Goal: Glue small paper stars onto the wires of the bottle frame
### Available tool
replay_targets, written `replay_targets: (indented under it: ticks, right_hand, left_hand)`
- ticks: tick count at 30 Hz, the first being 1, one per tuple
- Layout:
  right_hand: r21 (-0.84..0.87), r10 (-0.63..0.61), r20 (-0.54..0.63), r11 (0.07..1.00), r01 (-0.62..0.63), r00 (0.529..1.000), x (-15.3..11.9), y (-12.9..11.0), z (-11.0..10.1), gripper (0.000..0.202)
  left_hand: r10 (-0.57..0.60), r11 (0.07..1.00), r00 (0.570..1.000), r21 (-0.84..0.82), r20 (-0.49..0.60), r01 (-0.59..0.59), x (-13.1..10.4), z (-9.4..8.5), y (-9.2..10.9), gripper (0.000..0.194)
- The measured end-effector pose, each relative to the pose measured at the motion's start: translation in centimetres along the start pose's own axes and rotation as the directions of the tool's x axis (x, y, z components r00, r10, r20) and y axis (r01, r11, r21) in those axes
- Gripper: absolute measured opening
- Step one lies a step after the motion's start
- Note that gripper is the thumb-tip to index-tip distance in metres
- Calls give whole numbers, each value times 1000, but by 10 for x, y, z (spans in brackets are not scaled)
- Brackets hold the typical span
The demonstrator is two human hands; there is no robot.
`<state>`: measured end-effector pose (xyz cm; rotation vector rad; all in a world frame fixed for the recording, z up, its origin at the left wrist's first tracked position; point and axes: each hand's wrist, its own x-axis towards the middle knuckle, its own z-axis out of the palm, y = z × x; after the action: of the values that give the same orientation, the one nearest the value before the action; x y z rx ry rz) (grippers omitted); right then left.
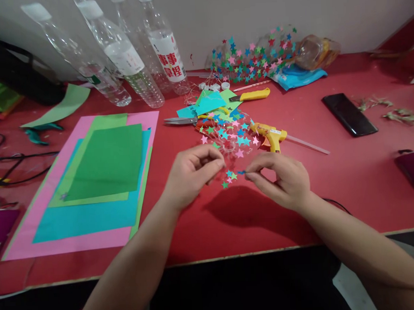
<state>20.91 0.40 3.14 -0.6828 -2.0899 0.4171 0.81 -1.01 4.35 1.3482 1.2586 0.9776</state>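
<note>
My right hand (283, 177) pinches a small blue paper star (241, 172) between thumb and fingertips, above the red table. Opposite it, my left hand (196, 171) is closed, thumb against the fingers; whatever it may hold is too small to make out. Between the hands lies a little group of loose paper stars (229, 177) in pink, green and blue. Just beyond them is a clear plastic piece (229, 146) with many coloured stars on and around it. A yellow glue gun (273, 134) with a long glue stick lies past my right hand.
Stacked coloured paper (107, 159) lies on the left. Scissors (181, 121) and a yellow utility knife (254, 95) rest among paper scraps. Tall plastic bottles (166, 49) stand at the back left; a star-covered bottle (252, 59) lies against the wall. A phone (349, 114) is on the right.
</note>
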Motion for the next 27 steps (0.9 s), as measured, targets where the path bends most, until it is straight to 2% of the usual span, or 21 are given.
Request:
replay_targets:
  ticks: [1,2,4,6,9,20,27]
  right_hand:
    - [-57,8,-15,998,-8,1000,0,1,-1,6]
    - [-115,6,-25,993,-9,1000,0,3,-1,7]
    - [-204,-15,-17,979,11,1000,-2,9,0,7]
    - [-257,-42,12,966,43,999,-3,15,3,6]
    - [-307,-75,33,948,81,997,-5,21,9,7]
    - [-436,-167,90,880,190,982,-4,25,19,9]
    - [-409,-131,61,901,145,989,-7,27,22,8]
  left_hand:
    - [91,987,992,144,-92,-77,-1,-1,0,7]
    - [169,952,976,277,-138,-126,-1,-1,0,8]
    - [262,866,956,468,-131,-173,-1,0,-4,17]
    - [301,805,950,558,-87,-204,0,3,-8,21]
    - [324,771,944,596,-61,-226,1,8,-14,19]
    - [337,759,940,607,-56,-236,2,14,-19,16]
    - [323,771,942,601,-87,-209,0,14,-17,15]
